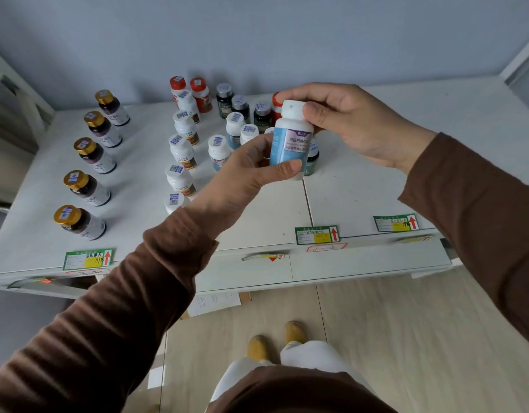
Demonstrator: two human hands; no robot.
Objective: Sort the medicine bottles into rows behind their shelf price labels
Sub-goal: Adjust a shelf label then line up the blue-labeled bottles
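Note:
I hold a white bottle with a blue label [290,141] up above the white shelf [361,186]. My left hand [251,174] grips its lower body, thumb across the base. My right hand [349,120] pinches the white cap from the right. On the left, a row of several gold-capped dark bottles [87,186] runs back from a green price label [89,259]. A row of several white bottles with brown labels [181,150] stands mid-shelf. Blue-labelled white bottles [219,152] cluster behind my left hand. Two more price labels [316,234] [396,223] sit at the front right.
Red-capped bottles [201,93] and dark green bottles [240,107] stand at the back by the grey wall. One dark green bottle [312,159] shows under my right hand. The shelf's right part is bare. Below are drawer fronts, a wooden floor and my feet.

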